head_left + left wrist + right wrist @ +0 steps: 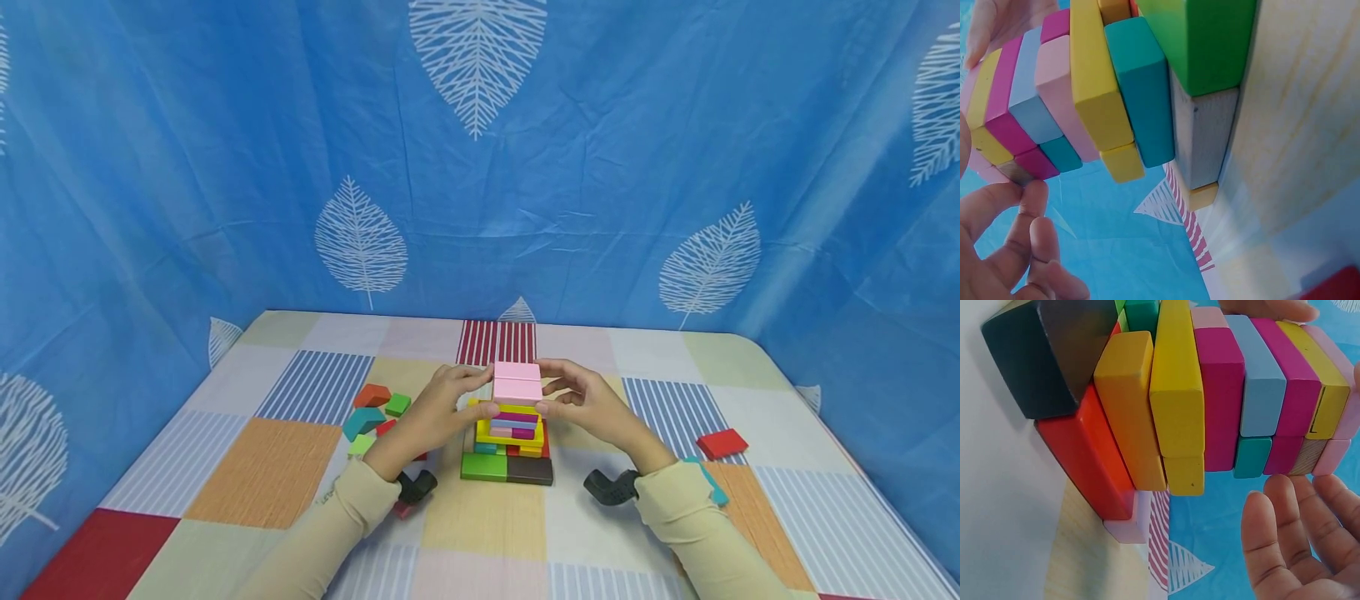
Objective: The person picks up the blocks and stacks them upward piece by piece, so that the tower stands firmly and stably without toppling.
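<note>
A tower of coloured wooden blocks stands on the table, with a green block (483,467) and a dark brown block (529,471) at its front foot. Yellow (1094,78), magenta (1219,400) and light blue (1263,381) blocks form its upper layers. Two pink blocks (517,390) lie side by side on top. My left hand (442,406) holds these from the left, thumb at the front and fingers reaching behind. From the right, my right hand (592,406) grips the same top layer, its fingertips (1282,487) at the back of the upper blocks.
Left of the tower lie loose blocks: an orange-red one (372,395), a green one (397,405), a teal curved one (363,423) and others partly behind the left forearm. A red block (722,443) lies at the right. A teal piece (716,483) shows beside the right sleeve.
</note>
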{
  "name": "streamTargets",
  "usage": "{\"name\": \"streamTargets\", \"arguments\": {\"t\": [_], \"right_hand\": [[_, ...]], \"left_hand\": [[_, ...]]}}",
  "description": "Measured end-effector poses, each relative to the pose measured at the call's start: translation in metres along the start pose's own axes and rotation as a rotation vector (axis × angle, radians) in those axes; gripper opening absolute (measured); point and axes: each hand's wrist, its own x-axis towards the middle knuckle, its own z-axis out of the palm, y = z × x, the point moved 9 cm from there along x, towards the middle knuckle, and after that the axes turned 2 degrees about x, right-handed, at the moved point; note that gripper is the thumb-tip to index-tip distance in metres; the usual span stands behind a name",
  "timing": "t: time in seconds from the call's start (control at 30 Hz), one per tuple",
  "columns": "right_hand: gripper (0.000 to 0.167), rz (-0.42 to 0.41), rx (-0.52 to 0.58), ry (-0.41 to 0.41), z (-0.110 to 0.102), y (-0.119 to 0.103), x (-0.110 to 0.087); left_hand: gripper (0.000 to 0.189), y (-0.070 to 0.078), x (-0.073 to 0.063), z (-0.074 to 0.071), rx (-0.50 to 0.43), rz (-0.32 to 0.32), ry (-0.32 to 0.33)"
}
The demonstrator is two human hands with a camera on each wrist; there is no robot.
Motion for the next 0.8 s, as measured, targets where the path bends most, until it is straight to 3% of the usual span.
{"name": "streamTargets", "arguments": {"t": [0.17, 0.33, 0.47, 0.6, 0.8], "right_hand": [[0.068, 0.001, 0.007, 0.0, 0.001, 0.005, 0.0], [0.07, 0.004, 0.03, -0.015, 0.005, 0.011, 0.001], [0.069, -0.008, 0.041, -0.016, 0.006, 0.01, 0.001], [0.068, -0.015, 0.043, -0.016, 0.006, 0.01, 0.001], [0.067, -0.028, 0.044, -0.024, 0.007, 0.01, 0.002]], "left_hand": [[0.069, -0.002, -0.003, -0.009, 0.002, 0.063, -0.035], [0.048, -0.018, -0.015, -0.026, -0.046, 0.123, -0.13], [0.036, -0.045, -0.028, -0.037, -0.018, 0.054, -0.198], [0.036, -0.068, -0.032, -0.045, 0.087, -0.021, -0.195], [0.035, -0.079, -0.027, -0.041, 0.287, -0.084, -0.204]]}}
